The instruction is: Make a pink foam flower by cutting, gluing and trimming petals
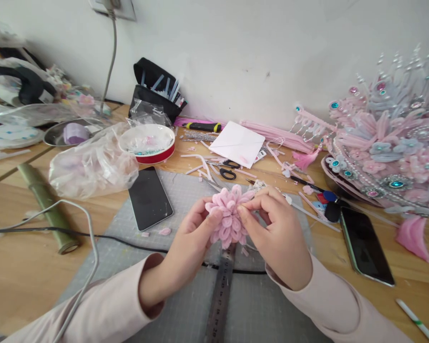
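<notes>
A wooden bench (17, 290) runs back to a white wall, with a gridded grey cutting mat (186, 309) spread toward its near edge. At the bench's back right corner stands a bulky headpiece (396, 143) of fuzzy pink and pale-blue stems, pearl strings and faceted turquoise gems. Over the mat, both hands close on one thing: the left hand (193, 233) curls its fingers behind a pink flower (229, 219), thumb pressed on the front, while the right hand (282, 233) pinches a petal at the flower's right side between thumb and forefinger. The flower is round and plush, its looped petals layered in rings. Toward the back left corner lies a crumpled, translucent plastic bag (93, 164); nearer the left edge rests a smooth green bamboo tube (48, 209). By the back edge a black pouch (148, 100) gapes, the word "Touch" legible at its front. A steel ruler (219, 295) points from beneath the flower to the near edge, its numbers reaching 20. One dark-screened phone (149, 200) overlaps the mat's left side. Smaller yet are an oval dish (164, 153) with a red side and black-handled scissors (228, 174).
</notes>
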### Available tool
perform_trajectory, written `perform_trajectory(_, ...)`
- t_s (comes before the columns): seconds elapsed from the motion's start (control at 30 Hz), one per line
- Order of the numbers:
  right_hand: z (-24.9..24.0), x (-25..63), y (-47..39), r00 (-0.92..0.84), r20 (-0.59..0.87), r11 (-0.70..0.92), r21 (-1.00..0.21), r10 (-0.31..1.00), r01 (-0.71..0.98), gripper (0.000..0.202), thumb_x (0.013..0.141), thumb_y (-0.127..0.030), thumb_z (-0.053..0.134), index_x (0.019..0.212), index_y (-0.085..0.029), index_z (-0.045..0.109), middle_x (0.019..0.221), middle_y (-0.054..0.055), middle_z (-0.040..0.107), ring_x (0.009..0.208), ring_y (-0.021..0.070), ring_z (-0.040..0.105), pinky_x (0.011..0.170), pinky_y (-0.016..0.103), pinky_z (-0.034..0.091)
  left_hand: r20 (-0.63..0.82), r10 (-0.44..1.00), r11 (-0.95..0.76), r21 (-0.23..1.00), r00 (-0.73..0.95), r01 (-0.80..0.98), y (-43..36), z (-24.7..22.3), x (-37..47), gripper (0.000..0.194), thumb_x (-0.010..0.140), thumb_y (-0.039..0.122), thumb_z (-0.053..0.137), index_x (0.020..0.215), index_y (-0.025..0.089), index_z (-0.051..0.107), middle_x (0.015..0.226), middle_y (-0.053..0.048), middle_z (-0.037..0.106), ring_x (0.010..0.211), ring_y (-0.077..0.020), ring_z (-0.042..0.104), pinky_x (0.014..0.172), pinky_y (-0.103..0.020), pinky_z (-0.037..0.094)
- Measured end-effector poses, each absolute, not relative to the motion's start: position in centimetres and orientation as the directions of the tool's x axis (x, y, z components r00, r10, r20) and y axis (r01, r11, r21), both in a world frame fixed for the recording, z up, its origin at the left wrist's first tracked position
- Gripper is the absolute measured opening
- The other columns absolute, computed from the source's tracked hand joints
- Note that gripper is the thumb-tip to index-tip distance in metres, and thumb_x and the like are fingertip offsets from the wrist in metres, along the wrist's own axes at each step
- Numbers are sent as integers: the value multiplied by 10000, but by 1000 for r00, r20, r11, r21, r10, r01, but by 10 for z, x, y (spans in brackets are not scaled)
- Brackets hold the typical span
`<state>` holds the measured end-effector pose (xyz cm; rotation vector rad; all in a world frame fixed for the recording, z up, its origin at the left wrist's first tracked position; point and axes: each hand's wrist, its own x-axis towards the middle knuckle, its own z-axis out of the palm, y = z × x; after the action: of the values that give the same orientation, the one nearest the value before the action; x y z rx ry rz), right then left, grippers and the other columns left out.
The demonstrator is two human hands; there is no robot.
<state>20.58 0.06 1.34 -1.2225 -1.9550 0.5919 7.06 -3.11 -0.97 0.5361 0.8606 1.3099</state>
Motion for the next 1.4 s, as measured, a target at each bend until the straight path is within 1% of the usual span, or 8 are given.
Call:
perform_trajectory(0.63,9,204,0,-254,380,452,-650,889,610,143,798,-162,532,661,-193,508,706,-9,489,663,130,493,619,264,394,-234,972,201,774,24,-600,-33,-10,72,154,753,247,611,892,199,568,913,-18,659,848,-167,608,746,-272,475)
perform_trajectory(0.83,10,205,2,-261,336,425,-694,905,581,122,802,-178,542,681,-192,556,717,-5,521,681,131,510,618,259,403,-233,972,201,788,22,-582,-31,-12,70,154,753,246,605,893,199,562,906,-19,662,842,-168,612,727,-268,478)
perform_trajectory(0.93,16,211,7,-287,231,355,-768,930,532,50,803,-223,556,828,-210,597,759,-11,547,642,118,522,579,244,411,-240,971,195,790,-1,-581,-29,-13,68,158,749,262,602,889,194,573,900,-21,661,837,-168,610,729,-268,477)
perform_trajectory(1.03,24,227,13,-217,164,260,-792,962,553,277,780,-326,578,1032,-222,528,788,-15,559,527,100,500,485,235,390,-253,966,179,800,-52,-572,-27,-16,66,177,752,277,591,905,190,577,919,-25,654,846,-168,603,714,-257,474)
perform_trajectory(1.13,27,250,17,-135,122,180,-546,983,819,240,777,-449,541,769,-212,573,609,-10,557,501,137,490,456,255,328,-242,965,145,809,-98,-569,-23,-18,63,206,775,284,563,960,193,562,968,-26,640,869,-163,596,723,-256,471)
perform_trajectory(1.2,21,265,19,-102,1,98,-274,995,957,415,787,-534,472,525,-215,511,478,8,510,460,160,463,429,267,261,-225,968,124,811,-108,-572,-21,-19,61,220,794,281,536,998,198,547,984,-25,630,877,-154,589,730,-254,471)
perform_trajectory(1.27,11,275,19,-44,-122,33,-96,992,995,497,768,-588,450,434,-219,457,455,31,500,425,165,440,412,270,228,-215,971,119,808,-100,-577,-18,-19,60,201,809,270,514,995,200,541,935,-13,627,828,-132,586,699,-232,469)
perform_trajectory(1.4,-10,282,23,-42,-171,18,-137,984,990,459,783,-552,417,474,-217,465,519,44,530,463,171,477,409,264,250,-259,959,146,799,-115,-583,-16,-19,60,124,803,258,503,903,195,540,823,10,609,695,-95,568,589,-182,446)
